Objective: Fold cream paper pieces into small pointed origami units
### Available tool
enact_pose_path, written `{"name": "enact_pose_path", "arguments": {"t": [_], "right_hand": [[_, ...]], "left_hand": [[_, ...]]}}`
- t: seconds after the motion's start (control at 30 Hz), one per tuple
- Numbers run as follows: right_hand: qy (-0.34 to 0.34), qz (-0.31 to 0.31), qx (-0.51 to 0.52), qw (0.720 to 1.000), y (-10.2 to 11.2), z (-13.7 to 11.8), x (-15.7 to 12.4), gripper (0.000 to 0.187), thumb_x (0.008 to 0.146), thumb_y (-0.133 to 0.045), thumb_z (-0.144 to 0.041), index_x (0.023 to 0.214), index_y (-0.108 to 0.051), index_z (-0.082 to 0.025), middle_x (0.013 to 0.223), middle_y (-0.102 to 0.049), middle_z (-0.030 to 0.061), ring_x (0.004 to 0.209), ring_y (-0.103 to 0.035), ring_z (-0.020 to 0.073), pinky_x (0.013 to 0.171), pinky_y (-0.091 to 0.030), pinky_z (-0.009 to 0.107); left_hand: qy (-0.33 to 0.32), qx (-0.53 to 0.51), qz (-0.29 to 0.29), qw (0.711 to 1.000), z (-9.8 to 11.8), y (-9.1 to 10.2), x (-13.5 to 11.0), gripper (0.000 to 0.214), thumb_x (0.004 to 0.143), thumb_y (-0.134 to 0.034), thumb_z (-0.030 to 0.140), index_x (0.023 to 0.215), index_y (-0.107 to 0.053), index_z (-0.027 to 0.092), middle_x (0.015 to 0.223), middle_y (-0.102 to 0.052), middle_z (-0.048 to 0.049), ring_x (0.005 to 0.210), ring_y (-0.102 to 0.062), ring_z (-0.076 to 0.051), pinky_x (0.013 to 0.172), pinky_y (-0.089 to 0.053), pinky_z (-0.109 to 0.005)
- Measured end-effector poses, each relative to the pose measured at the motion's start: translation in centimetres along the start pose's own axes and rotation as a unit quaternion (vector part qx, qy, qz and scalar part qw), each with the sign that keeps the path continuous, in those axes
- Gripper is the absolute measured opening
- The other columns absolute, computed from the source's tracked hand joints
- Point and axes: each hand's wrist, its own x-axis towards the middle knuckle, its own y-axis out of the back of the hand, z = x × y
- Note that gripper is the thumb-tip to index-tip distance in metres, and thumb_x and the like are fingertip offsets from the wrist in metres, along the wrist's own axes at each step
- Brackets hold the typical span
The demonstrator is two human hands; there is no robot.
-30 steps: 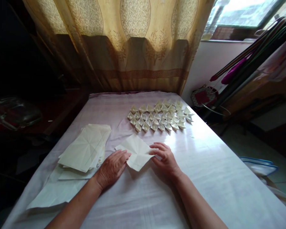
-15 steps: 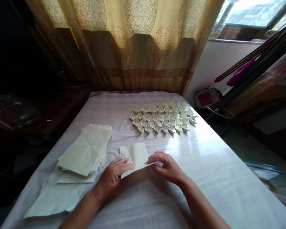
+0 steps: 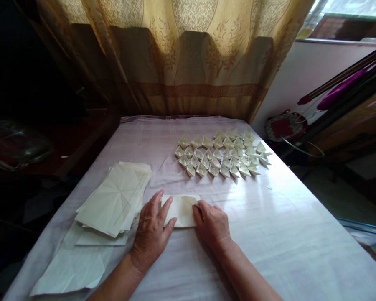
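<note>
A cream sheet of paper [image 3: 182,212], folded into a small rectangle, lies flat on the table in front of me. My left hand [image 3: 153,221] rests with spread fingers over the paper's left end, pressing it down. At the right end my right hand [image 3: 212,220] is closed, its thumb and fingers pinching the paper's edge. Both ends of the paper are partly hidden by my hands. Beyond it stand rows of small folded paper boats [image 3: 213,168], several of them packed close together.
To the left lies a stack of creased paper sheets [image 3: 113,200], with a larger sheet [image 3: 72,267] under it. A pale cloth covers the table [image 3: 269,251]. Behind it hangs a gold curtain [image 3: 188,58]. A red-and-grey bag [image 3: 286,125] sits past the right edge.
The paper, open along a crease before, now lies folded flat. My left hand has spread over it, and my right hand has closed in at its right edge. The view has shifted slightly.
</note>
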Motion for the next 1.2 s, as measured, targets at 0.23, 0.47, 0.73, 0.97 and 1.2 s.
{"name": "enact_pose_path", "arguments": {"t": [0.23, 0.47, 0.73, 0.97, 1.2], "right_hand": [[0.017, 0.034, -0.018, 0.999, 0.0, 0.0, 0.2, 0.033, 0.098, -0.038, -0.022, 0.07, -0.056, -0.022, 0.057, -0.064, -0.0013, 0.049, -0.055, 0.0134, 0.061, -0.03, 0.028], [0.009, 0.016, -0.011, 1.0, -0.1, -0.2, 0.2, 0.03, 0.096, -0.041, -0.02, 0.07, -0.056, -0.022, 0.058, -0.064, -0.0015, 0.049, -0.053, 0.0128, 0.062, -0.029, 0.028], [0.007, 0.003, -0.007, 1.0, 0.0, -0.2, 0.2, 0.028, 0.093, -0.043, -0.02, 0.068, -0.055, -0.021, 0.057, -0.064, -0.001, 0.049, -0.055, 0.0126, 0.063, -0.029, 0.029], [-0.024, -0.012, -0.018, 0.999, -0.1, 0.0, 0.3, 0.024, 0.091, -0.046, -0.023, 0.068, -0.054, -0.022, 0.057, -0.065, -0.0002, 0.053, -0.06, 0.0144, 0.067, -0.031, 0.03], [-0.035, 0.002, -0.037, 0.999, -0.2, 0.0, 0.3, 0.017, 0.089, -0.048, -0.026, 0.08, -0.061, -0.021, 0.063, -0.07, 0.0039, 0.057, -0.064, 0.0183, 0.07, -0.035, 0.03]], "left_hand": [[0.031, -0.041, -0.029, 0.998, -0.9, -0.5, 0.4, 0.053, 0.093, -0.055, 0.036, 0.142, -0.041, 0.021, 0.15, -0.04, -0.0167, 0.13, -0.052, -0.03, 0.102, -0.05, -0.043], [-0.114, -0.044, -0.088, 0.989, 0.3, 0.8, 0.4, 0.038, 0.095, -0.051, 0.029, 0.132, -0.056, 0.022, 0.136, -0.061, -0.0087, 0.136, -0.046, -0.027, 0.115, -0.037, -0.05], [-0.111, -0.025, -0.149, 0.982, 0.7, 0.0, -0.4, 0.049, 0.096, -0.05, 0.045, 0.139, -0.051, 0.022, 0.14, -0.059, -0.0078, 0.132, -0.051, -0.025, 0.114, -0.037, -0.045], [-0.103, -0.023, -0.151, 0.983, 0.8, 0.0, -0.4, 0.048, 0.096, -0.05, 0.045, 0.138, -0.052, 0.023, 0.14, -0.059, -0.0065, 0.132, -0.051, -0.024, 0.111, -0.041, -0.043], [-0.093, -0.032, -0.163, 0.982, 0.8, 0.0, -0.4, 0.048, 0.095, -0.052, 0.044, 0.137, -0.053, 0.022, 0.14, -0.058, -0.008, 0.133, -0.05, -0.024, 0.112, -0.04, -0.044]]}}
